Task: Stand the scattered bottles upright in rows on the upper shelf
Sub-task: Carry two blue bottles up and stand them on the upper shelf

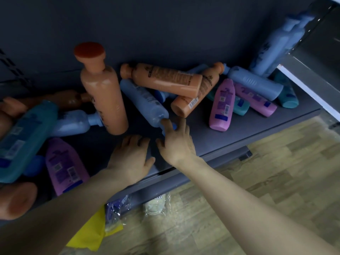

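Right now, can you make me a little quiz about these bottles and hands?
1. True or false: every bottle on the shelf stands upright.
2. Which bottle do the right hand fingers touch? A teal, B blue, C yellow.
3. Fill in: the pink bottle to the right of that hand is lying ____.

Key: 1 false. 2 B, the blue bottle, at its cap end. 3 down.
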Demonstrator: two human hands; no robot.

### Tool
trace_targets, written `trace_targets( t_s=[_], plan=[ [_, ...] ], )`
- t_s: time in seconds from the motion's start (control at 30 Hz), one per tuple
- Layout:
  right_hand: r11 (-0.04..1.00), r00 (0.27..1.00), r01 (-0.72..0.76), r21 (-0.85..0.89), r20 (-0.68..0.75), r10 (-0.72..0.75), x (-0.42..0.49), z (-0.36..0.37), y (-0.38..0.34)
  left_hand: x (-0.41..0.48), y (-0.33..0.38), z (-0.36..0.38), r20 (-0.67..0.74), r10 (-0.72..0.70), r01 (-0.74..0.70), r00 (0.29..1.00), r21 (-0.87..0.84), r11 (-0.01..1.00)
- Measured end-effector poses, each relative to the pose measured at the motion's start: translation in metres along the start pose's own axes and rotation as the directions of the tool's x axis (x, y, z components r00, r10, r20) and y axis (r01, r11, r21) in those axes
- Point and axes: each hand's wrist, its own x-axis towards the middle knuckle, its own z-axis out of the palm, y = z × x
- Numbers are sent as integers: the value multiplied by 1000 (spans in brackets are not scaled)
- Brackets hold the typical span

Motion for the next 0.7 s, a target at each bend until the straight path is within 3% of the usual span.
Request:
trace_targets(
  t_s=[0.37, 0.7],
  plan=[
    [1000, 994, 10, -13, 113, -8, 12, 1, 2, -7, -5, 1, -18, 6, -7, 1000, -25, 1000],
    [1000, 996, 8, -1, 91, -8, -2, 5, 5, -17, -5, -1, 40, -21, 21, 999, -6, 1000]
  ],
)
